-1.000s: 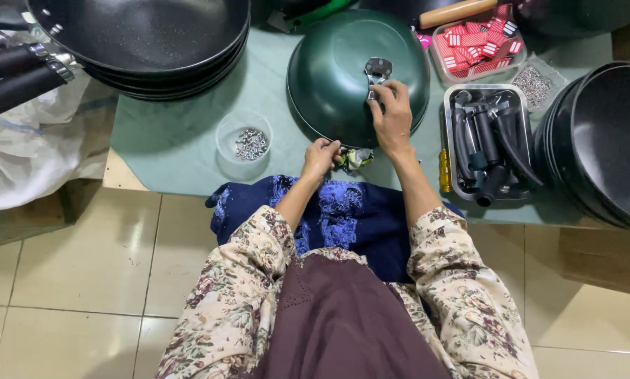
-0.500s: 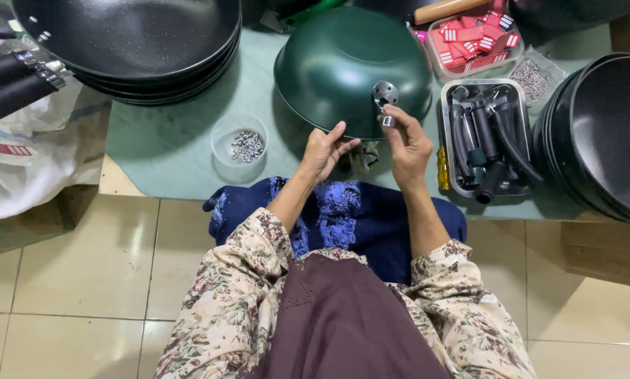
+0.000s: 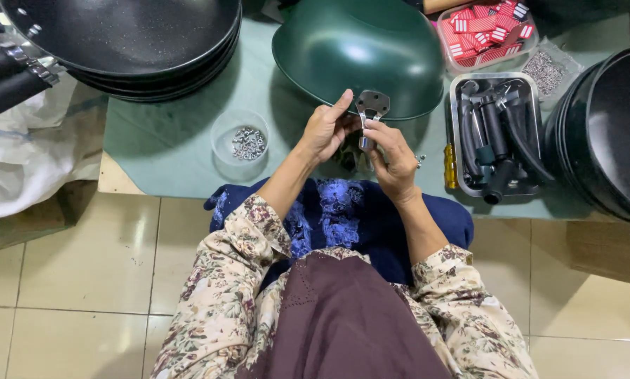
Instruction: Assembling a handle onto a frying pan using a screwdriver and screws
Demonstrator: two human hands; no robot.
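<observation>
A dark green pan lies upside down on the green table mat in front of me. At its near rim a silver metal handle bracket stands up. My right hand grips the bracket's lower stem between thumb and fingers. My left hand is beside it, fingers curled and forefinger raised against the bracket's left side. Whether the left hand holds a small part is hidden.
A round clear dish of small metal screws sits left of my hands. A steel tray of black handles is at right, a box of red tags behind it. Stacks of black pans stand at far left and far right.
My right hand came back from the pan's top to its near rim and now pinches the bracket. My left hand rose from the table edge to meet it. The pan shifted nearer.
</observation>
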